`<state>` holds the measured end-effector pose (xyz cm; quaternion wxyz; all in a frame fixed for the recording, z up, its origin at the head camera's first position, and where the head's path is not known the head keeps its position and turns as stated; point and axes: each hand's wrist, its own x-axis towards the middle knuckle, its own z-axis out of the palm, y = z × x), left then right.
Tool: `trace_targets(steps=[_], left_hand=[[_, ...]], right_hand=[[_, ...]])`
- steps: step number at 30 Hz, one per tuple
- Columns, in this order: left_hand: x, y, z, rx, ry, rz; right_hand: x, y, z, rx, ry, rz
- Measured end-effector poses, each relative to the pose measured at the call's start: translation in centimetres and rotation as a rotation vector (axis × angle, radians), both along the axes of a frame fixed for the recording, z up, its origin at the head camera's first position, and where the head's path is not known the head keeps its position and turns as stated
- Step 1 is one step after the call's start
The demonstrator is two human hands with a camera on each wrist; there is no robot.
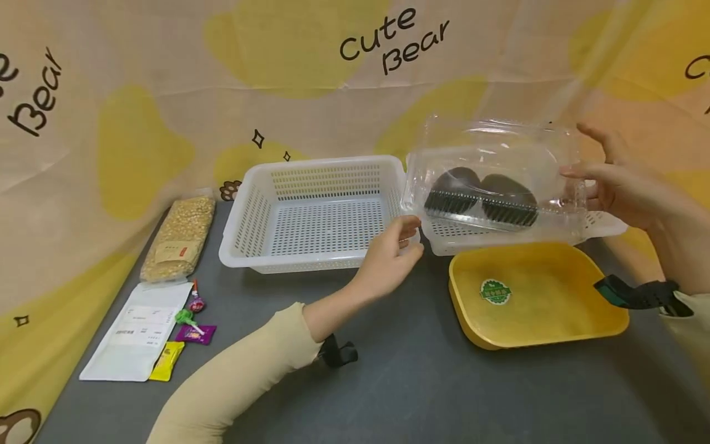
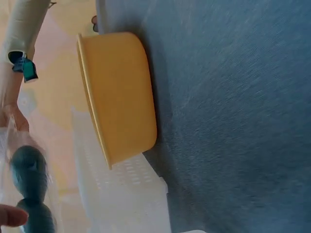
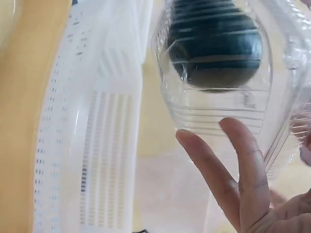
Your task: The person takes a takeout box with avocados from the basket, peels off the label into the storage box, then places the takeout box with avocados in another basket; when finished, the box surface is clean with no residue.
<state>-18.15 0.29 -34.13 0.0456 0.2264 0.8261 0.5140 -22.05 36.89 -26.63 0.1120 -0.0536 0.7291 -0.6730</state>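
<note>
A clear plastic clamshell box is held up over the right white basket, tilted. Inside lie two dark, rounded fruits that look like avocados. My right hand grips the box by its right end. In the right wrist view, two fingers lie along its ribbed side, while others are partly hidden behind it. My left hand is at the box's lower left corner, its fingers loosely bent. Whether they touch the plastic cannot be made out. One fingertip shows near the fruits in the left wrist view.
A white basket stands left of centre; another white basket sits beneath the box. In front of it is a yellow tub. At left lie a bag of yellow kernels, a white pouch and several wrapped sweets.
</note>
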Motion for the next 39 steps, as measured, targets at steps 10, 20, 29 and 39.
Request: trace_targets(steps=[10,20,29,39], left_hand=[[-2.3,4.7,0.8,-0.544,0.355,-0.141],[-2.5,6.0,-0.3,-0.724,0.525,-0.109],[-2.3,5.9,-0.8,-0.527,0.409,0.075],[0.4,5.0,-0.8,0.228,-0.490,0.084]], right_hand=[[-2.6,2.4,0.3,-0.079,0.054,-0.032],[-5.3,4.9,-2.4,-0.033,-0.084,-0.007],[-6.7,5.5,-5.0,0.347,-0.156,-0.013],[-6.7,5.4,-5.6,0.455,-0.191,0.042]])
